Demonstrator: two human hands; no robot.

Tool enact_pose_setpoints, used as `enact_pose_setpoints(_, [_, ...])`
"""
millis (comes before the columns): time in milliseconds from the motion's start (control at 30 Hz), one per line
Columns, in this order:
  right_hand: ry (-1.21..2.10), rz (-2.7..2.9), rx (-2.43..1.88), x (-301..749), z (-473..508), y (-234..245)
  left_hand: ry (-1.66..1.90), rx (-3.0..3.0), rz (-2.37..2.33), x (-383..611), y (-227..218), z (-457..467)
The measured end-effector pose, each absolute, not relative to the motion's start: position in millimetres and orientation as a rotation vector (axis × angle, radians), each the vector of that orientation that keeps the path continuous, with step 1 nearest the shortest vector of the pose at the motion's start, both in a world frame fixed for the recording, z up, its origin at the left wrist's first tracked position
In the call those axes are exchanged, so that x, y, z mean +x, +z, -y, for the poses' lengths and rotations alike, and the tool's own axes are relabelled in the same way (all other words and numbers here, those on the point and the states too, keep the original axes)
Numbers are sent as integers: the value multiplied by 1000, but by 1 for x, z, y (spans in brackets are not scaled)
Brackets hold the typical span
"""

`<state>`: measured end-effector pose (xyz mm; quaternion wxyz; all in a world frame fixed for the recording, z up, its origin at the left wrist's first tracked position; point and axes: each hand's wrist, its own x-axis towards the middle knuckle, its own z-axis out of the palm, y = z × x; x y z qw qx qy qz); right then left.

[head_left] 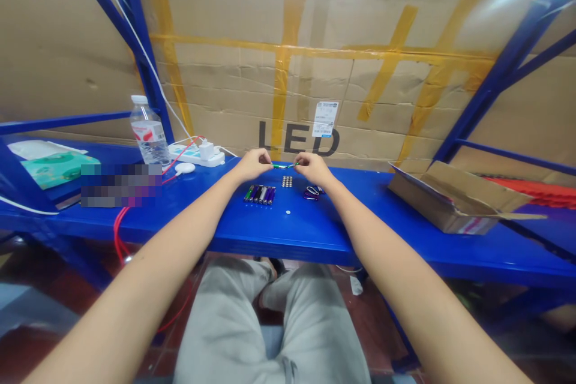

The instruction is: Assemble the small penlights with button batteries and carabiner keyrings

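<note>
At the back of the blue table, my left hand (254, 164) and my right hand (313, 168) face each other with fingers pinched closed. Between the fingertips a slim green metallic tube (279, 166) lies level, one end in each hand; its exact kind is too small to make out. Just below it stands a tight block of small round silvery cells (287, 181). Nearer my left forearm, several small tubes (260, 194) in green, black, silver and purple lie side by side. Beside my right wrist is a dark purple piece with a pale loop of cord (311, 193).
A small white disc (288, 212) lies near the front of the blue table (270, 234). On the left are a water bottle (148, 135), a white power strip (211, 158), red cables and a tissue pack (58, 168). An open cardboard box (450, 204) sits right.
</note>
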<state>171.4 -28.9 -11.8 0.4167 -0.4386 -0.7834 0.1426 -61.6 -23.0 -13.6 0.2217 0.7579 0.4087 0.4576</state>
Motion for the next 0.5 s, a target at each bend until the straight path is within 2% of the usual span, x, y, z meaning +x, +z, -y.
enact_pose_setpoints(200, [545, 1848, -918, 167, 18, -13, 1335, 2136, -1108, -55, -16, 15])
enact_pose_setpoints(500, [524, 1874, -1132, 188, -5, -25, 1194, 2272, -1187, -41, -18, -17])
